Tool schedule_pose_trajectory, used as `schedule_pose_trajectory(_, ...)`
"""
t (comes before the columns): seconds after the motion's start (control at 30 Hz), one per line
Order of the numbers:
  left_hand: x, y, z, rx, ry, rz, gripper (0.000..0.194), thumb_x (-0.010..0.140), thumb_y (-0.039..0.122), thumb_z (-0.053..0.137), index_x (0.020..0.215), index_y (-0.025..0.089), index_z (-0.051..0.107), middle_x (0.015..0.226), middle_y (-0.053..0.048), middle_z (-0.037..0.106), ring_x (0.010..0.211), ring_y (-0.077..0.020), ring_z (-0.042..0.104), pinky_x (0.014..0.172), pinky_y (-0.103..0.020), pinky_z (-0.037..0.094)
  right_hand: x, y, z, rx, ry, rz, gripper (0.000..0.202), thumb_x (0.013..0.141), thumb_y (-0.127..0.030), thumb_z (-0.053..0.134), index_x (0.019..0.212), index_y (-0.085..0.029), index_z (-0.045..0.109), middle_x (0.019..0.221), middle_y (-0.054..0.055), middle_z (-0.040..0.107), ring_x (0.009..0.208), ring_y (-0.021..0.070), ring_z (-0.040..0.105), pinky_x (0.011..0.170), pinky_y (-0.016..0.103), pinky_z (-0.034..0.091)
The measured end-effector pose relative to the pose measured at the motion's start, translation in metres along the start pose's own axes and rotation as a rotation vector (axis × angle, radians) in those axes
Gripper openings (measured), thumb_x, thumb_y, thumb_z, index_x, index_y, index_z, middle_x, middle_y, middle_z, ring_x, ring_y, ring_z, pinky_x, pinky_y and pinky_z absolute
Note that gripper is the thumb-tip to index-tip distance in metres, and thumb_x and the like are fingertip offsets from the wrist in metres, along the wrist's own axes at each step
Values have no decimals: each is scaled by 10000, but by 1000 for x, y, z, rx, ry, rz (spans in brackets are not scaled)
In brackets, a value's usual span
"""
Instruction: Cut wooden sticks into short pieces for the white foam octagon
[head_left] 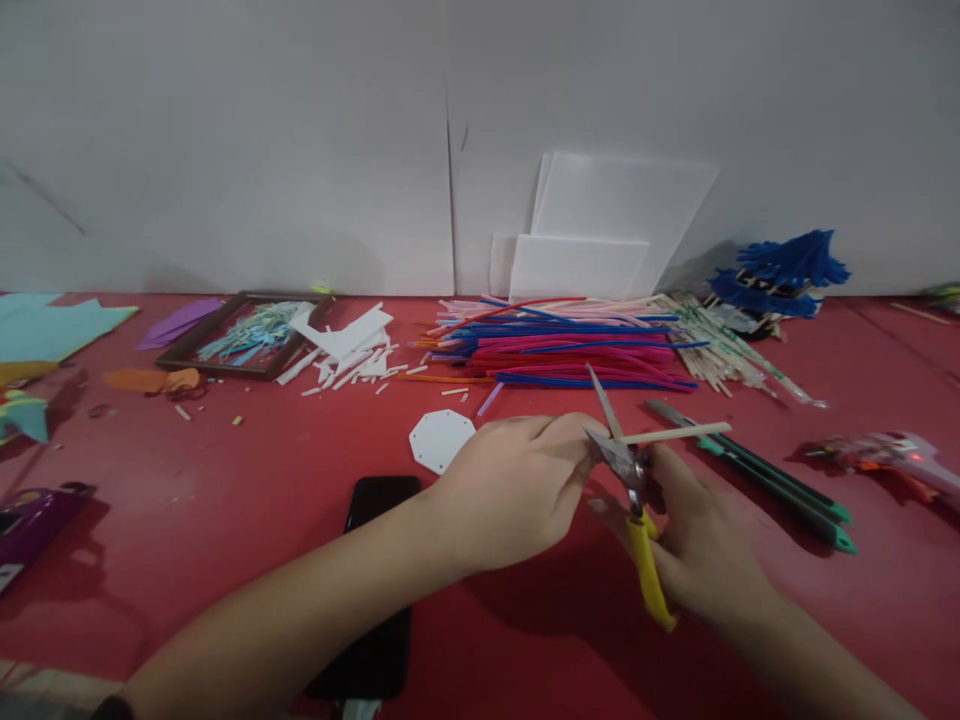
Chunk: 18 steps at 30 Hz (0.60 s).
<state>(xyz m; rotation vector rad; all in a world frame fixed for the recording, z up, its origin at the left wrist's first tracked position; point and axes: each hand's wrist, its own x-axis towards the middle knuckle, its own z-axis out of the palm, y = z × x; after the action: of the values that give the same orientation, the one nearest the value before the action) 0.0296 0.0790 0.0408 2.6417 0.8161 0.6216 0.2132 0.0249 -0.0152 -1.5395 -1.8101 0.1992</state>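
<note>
My left hand (517,490) is closed on one end of a thin pale wooden stick (679,433), which points out to the right. Around the handles of yellow-handled scissors (646,570) my right hand (697,540) is wrapped. The scissor blades are parted, and the stick crosses between them close to my left fingertips. Just beyond my left hand lies a white octagonal piece (441,441) with small holes near its edge. A black phone (379,640) lies partly under my left forearm.
Coloured pipe cleaners (570,345) and wooden sticks (712,345) are piled at the back. Utility knives (772,485) and a glue gun (900,455) lie to the right. White scraps (349,345), a brown frame (180,357) and a purple device (41,525) are on the left.
</note>
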Motion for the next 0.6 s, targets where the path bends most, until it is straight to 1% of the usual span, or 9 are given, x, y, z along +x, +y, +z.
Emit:
schedule_pose_trajectory(0.13,0,0,0,35,15,33,250,898,118,388,973,170,622,969,-63,714,855,-202,694,762,-332,571,-2,0,-1,-12,12,-6,327,805,-505,544,695,-271,344,500,-66,420,391,116,391,409,251,290)
schedule_pose_trajectory(0.3,1,1,-1,17,-36,39,272,905,105,363,964,149,625,985,-83,709,826,-201,685,741,-338,567,-5,4,-1,-14,26,-27,322,801,-460,564,685,-273,329,484,-75,392,378,105,344,394,251,268)
schedule_pose_trajectory(0.43,1,3,-2,2,-46,27,256,900,109,378,982,147,618,985,-87,700,853,-216,683,753,-348,562,-5,3,-2,-13,11,-13,341,803,-475,562,674,-272,320,474,-84,353,378,98,307,391,255,253)
schedule_pose_trajectory(0.53,0,2,-2,-29,-24,-13,226,898,117,401,972,166,609,974,-70,699,826,-204,679,734,-324,546,-2,2,-2,-8,-33,2,356,803,-531,551,690,-269,338,507,-72,388,404,107,353,411,258,286)
schedule_pose_trajectory(0.6,0,1,-1,-93,19,-45,221,911,121,397,965,173,605,960,-57,704,818,-192,674,721,-303,529,1,3,-1,-2,-52,-8,359,798,-571,545,738,-264,370,581,-39,472,469,134,449,449,270,344)
